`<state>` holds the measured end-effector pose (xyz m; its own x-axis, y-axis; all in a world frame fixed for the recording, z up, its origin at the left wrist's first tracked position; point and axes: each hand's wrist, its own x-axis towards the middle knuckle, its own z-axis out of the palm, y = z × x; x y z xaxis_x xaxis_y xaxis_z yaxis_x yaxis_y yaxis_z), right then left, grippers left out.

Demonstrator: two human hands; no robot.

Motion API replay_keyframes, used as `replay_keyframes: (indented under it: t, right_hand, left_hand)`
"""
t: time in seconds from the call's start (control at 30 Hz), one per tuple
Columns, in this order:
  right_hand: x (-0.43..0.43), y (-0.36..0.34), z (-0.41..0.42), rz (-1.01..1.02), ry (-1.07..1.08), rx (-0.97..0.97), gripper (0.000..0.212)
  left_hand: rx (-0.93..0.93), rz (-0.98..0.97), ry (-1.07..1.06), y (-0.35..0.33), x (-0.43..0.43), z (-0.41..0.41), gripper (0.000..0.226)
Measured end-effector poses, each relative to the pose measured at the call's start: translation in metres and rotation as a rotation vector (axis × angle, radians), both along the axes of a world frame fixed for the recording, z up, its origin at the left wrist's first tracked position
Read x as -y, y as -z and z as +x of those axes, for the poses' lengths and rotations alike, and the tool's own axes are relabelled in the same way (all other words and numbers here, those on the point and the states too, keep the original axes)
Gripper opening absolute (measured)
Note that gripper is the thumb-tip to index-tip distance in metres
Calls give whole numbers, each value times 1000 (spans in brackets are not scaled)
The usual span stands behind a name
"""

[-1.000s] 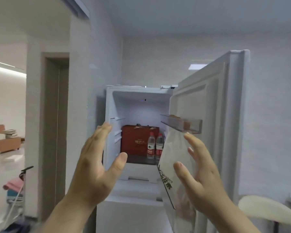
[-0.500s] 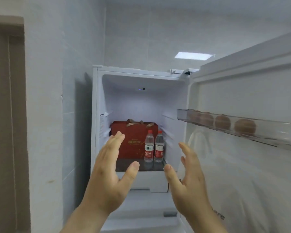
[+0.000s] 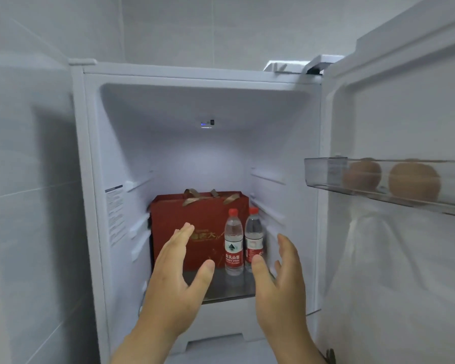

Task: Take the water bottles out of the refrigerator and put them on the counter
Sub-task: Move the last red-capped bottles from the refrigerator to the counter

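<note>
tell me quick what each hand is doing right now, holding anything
Left hand: open, holding nothing.
Right hand: open, holding nothing.

Fridge shelf (image 3: 221,287), two water bottles (image 3: 233,245), red box (image 3: 195,227)

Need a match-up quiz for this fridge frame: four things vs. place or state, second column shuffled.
1. water bottles
2. red gift box
3. eggs
4. left hand

A. in the clear door shelf
B. open, holding nothing
C. upright on the glass shelf, red caps
D. behind the bottles, ribbon handles on top

Pairs: 1-C, 2-D, 3-A, 4-B
</note>
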<state>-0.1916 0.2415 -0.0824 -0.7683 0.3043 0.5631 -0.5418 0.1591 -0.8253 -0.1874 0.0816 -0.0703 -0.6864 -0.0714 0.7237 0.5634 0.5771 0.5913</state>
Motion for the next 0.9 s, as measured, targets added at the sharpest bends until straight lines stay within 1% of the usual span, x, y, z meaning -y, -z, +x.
replay_keyframes:
  t: [0.13,0.27,0.37,0.4,0.47,0.53,0.57,0.63,0.67,0.7,0.8,0.9]
  right_hand:
    - [6,0,-52,-14,41,67,43]
    - [11,10,-109,-29,91,151,39]
    - [13,22,-157,-74,178,213,31]
    - [12,26,-173,-84,213,233,31]
    - [12,37,-208,-84,281,273,39]
    - [9,46,-237,-89,322,317,48]
    - [8,52,-250,-92,336,330,48]
    - [5,67,-275,-76,372,345,37]
    - [3,74,-285,-60,387,358,32]
    - [2,80,-294,-42,393,380,30]
    - [-2,92,-312,10,391,436,27]
    - [-4,101,-326,54,357,511,27]
  left_hand:
    - [81,11,17,9,-4,-65,63]
    - [158,22,64,25,-13,-134,65]
    - [258,90,83,34,-19,-187,69]
    - [304,126,83,38,-21,-206,72]
    - [415,198,98,46,-27,-240,74]
    - [471,247,117,56,-35,-267,65]
    - [489,264,116,62,-38,-278,56]
    - [508,278,100,76,-42,-295,38]
    - [519,270,87,83,-43,-304,33]
    - [526,256,76,90,-43,-312,33]
    - [565,231,54,103,-45,-328,46]
    - [600,238,45,108,-48,-334,40]
